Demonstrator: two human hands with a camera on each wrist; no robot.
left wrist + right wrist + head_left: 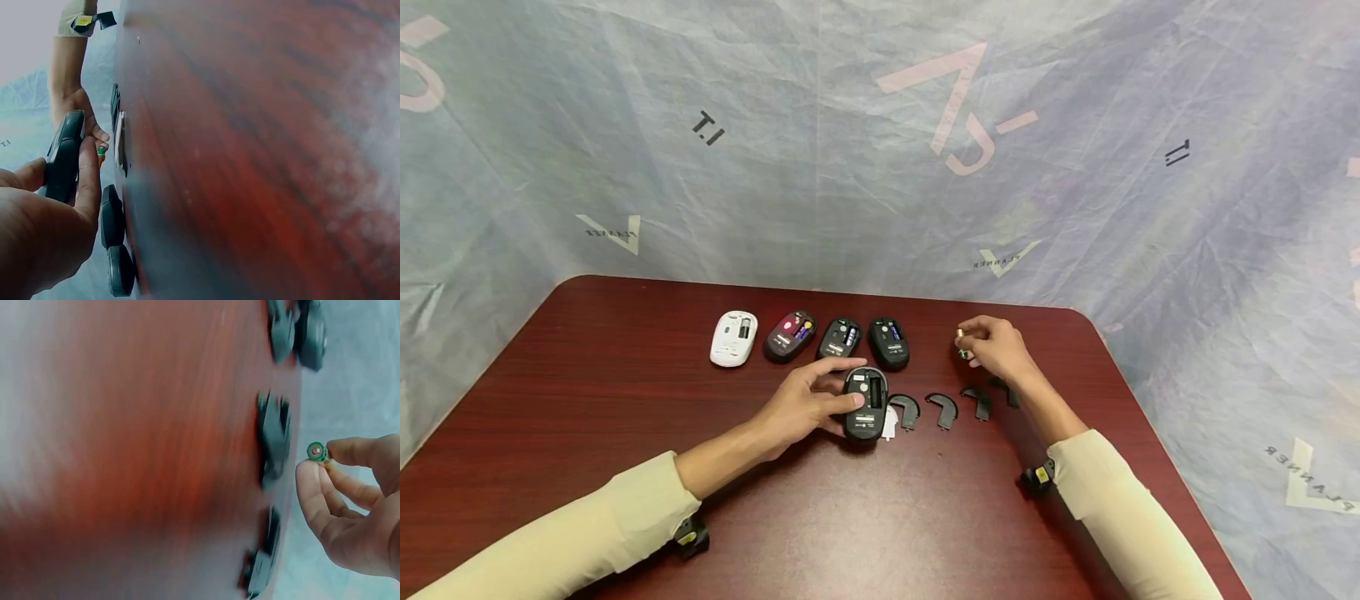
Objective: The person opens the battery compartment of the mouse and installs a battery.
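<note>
My left hand (808, 400) grips a black computer mouse (866, 408), its underside facing up and its battery slot uncovered with nothing seen inside. In the left wrist view the same mouse (64, 156) sits between thumb and fingers, held off the table. Over the right part of the table, my right hand (996, 346) pinches a small battery (961, 343) between thumb and fingertips. The right wrist view shows the green-ringed end of this battery (317, 451). Several black battery covers (942, 410) lie between the hands, and a white cover (890, 422) is partly hidden behind the held mouse.
At the back stand upturned mice in a row: a white mouse (733, 338), a dark red mouse (790, 336) and two black ones, such as the black mouse (889, 342), with batteries in their slots. The dark red-brown table (880, 525) meets a printed cloth (820, 167) behind it.
</note>
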